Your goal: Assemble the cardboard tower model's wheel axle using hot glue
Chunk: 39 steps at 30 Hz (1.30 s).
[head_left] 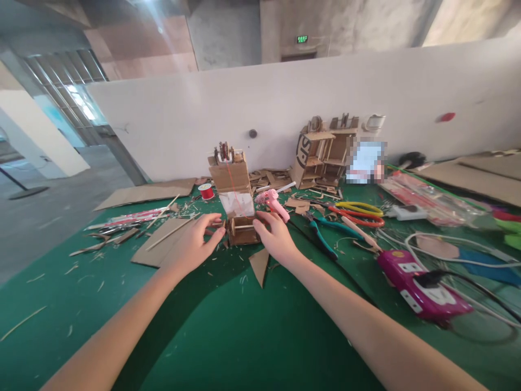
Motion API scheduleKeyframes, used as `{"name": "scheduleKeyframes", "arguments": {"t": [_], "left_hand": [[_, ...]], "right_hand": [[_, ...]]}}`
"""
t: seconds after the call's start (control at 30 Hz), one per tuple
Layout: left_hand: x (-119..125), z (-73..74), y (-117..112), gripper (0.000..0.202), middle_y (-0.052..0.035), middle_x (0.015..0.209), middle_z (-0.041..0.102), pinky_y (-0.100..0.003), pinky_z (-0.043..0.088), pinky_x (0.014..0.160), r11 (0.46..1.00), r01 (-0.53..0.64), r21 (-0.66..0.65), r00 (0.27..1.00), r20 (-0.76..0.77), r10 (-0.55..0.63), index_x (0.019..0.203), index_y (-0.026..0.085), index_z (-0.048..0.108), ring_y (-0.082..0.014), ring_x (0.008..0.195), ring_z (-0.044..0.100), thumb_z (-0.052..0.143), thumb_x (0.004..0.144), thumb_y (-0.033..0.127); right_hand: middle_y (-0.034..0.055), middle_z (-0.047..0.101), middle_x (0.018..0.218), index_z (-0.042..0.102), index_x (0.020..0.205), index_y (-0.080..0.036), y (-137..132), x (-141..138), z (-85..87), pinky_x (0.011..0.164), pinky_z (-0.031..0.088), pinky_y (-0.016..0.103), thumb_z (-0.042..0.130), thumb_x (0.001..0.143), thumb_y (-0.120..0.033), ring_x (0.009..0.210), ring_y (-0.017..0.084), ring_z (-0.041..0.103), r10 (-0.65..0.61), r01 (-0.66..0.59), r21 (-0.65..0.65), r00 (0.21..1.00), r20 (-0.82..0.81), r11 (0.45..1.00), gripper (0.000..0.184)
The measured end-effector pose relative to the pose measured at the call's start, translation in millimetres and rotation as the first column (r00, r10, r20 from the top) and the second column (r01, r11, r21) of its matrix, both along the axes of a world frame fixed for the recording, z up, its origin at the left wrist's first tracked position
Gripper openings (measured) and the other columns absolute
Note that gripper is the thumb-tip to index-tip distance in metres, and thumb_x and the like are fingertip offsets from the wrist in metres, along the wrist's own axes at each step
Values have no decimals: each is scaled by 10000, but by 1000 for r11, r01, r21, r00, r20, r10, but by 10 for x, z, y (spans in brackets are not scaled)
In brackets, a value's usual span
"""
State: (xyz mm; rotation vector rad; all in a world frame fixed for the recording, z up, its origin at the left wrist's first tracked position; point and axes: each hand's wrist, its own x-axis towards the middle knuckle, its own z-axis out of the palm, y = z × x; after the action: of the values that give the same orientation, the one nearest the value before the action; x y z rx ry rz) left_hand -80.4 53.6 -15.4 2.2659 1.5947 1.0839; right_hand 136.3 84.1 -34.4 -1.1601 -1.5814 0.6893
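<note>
A cardboard model stands upright in front of me, with a red thread running down its tall back panel from wooden-looking wheels at the top. At its foot is an open box part crossed by a thin wooden stick. On the left, my left hand has thumb and fingers curved and apart, close to a small round piece at the end of the stick. My right hand grips the right side of the box part with thumb and fingertips; its far fingers are partly hidden. A triangular cardboard scrap lies just below.
A pink glue gun, pliers, scissors and a purple power strip with cables lie at right. A red thread spool, cardboard sheets and sticks are left. A second cardboard model stands behind, near a white partition.
</note>
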Motion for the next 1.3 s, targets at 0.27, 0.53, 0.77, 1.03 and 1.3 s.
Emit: {"name": "scheduleKeyframes", "arguments": {"t": [0.27, 0.53, 0.77, 1.03, 1.3], "left_hand": [[-17, -8, -4, 396, -75, 1167, 608, -410, 526, 863, 997, 26, 74, 992, -129, -16, 1212, 238, 495, -234, 997, 629, 557, 855, 399], [0, 17, -26, 339, -72, 1165, 583, -382, 534, 829, 994, 60, 86, 987, -155, -47, 1194, 237, 508, -218, 965, 627, 526, 877, 357], [-7, 10, -21, 332, -75, 1157, 579, -387, 536, 809, 995, 51, 83, 989, -145, -39, 1181, 235, 516, -213, 920, 629, 520, 878, 371], [-20, 18, -32, 352, -67, 1178, 569, -364, 526, 766, 998, 27, 57, 986, -166, -17, 1205, 247, 495, -208, 901, 621, 509, 884, 391], [12, 97, -85, 361, -56, 1207, 567, -383, 499, 877, 999, 13, 40, 978, -208, -4, 1222, 247, 481, -231, 1038, 592, 491, 897, 406]], "right_hand": [[80, 679, 957, 663, 969, -163, -62, 22, 3, 775, 498, 312, 548, 824, -313, 877, 186, 626, 18, -18, 47, 1000, 7, 999, 238], [22, 654, 749, 621, 742, -190, -39, -30, 47, 689, 481, 303, 577, 750, -298, 705, 171, 593, -42, 44, 24, 998, -43, 999, 116], [10, 620, 657, 598, 682, -205, -5, -61, 78, 686, 483, 322, 564, 745, -270, 674, 184, 598, -61, 60, -11, 996, -63, 998, 97], [43, 627, 897, 463, 848, -224, -129, 10, 269, 764, 477, 317, 422, 909, -278, 828, 170, 603, -68, 96, 260, 991, -117, 961, 91], [30, 598, 885, 446, 963, -251, -330, 57, 530, 733, 467, 324, 385, 951, -240, 830, 168, 602, -47, 83, 487, 995, -86, 869, 64]]}}
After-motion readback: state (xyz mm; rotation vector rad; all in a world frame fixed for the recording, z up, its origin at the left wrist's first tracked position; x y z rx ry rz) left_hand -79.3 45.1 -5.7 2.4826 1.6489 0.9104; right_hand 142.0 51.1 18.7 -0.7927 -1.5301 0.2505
